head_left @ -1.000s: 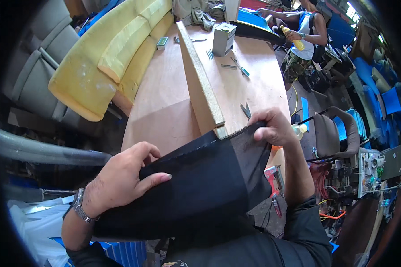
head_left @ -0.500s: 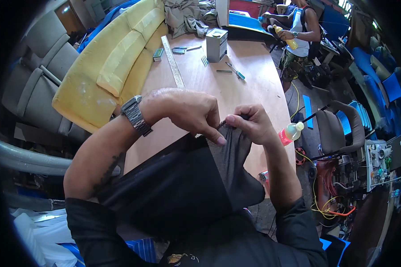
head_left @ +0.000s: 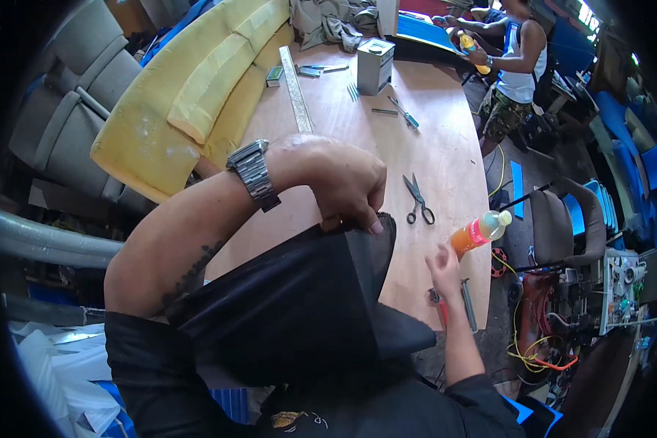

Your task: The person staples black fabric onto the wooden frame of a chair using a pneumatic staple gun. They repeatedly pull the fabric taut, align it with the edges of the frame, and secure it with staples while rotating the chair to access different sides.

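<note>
My left hand (head_left: 349,182), with a metal watch at its wrist, pinches the upper edge of a black fabric piece (head_left: 285,299). The fabric hangs down toward my lap, and a thinner dark grey flap of it folds over at the right. My right hand (head_left: 445,269) is off the fabric, its fingers loosely apart with nothing in them. It hovers over the table's right edge, just below a bottle of orange drink (head_left: 469,236). Beside its wrist lie a red-handled tool (head_left: 441,306) and a dark bar-like tool (head_left: 469,305). Scissors (head_left: 417,201) rest on the wooden table (head_left: 343,146).
Toward the back of the table are a metal can (head_left: 375,67), a screwdriver (head_left: 405,114), a long ruler (head_left: 296,91) and a small green box (head_left: 274,75). Yellow foam cushioning (head_left: 150,131) borders the left. A person (head_left: 517,58) holding a yellow bottle stands at the far right.
My right hand has let go of the fabric and moved down and right, near the bottle. The scissors have come into sight. My left hand keeps its pinch.
</note>
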The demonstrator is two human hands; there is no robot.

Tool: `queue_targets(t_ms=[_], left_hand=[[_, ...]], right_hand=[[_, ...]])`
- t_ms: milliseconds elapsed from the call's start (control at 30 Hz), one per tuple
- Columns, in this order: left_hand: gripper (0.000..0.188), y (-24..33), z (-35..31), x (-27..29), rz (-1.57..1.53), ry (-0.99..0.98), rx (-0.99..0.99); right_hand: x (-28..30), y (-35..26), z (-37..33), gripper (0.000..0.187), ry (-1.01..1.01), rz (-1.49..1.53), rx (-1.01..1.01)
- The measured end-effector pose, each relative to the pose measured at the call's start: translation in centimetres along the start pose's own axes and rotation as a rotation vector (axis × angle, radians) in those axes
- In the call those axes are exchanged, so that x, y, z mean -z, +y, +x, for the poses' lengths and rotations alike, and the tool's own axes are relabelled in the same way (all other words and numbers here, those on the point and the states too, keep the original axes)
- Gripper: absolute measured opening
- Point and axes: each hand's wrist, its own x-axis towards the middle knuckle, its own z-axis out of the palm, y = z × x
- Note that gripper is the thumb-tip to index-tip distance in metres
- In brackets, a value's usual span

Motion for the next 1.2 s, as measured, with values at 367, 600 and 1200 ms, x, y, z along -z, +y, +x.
queue_targets(t_ms=[367,600,1200], left_hand=[[0.029,0.7,1.4,-0.2,0.168,-0.126,0.152],[0.022,0.8,2.5,-0.4,0.231,-0.196,0.240],[0.010,-1.9,5.2,1.0,0.070,-0.505,0.139]], right_hand=[[2.4,14.2,-10.1,0.088,-0.193,-0.619,-0.424],[7.5,6.1,-5.5,0.021,-0.335,0.600,-0.504],[5.5,-16.1,2.9,0.008,-1.212,0.871,-0.088]])
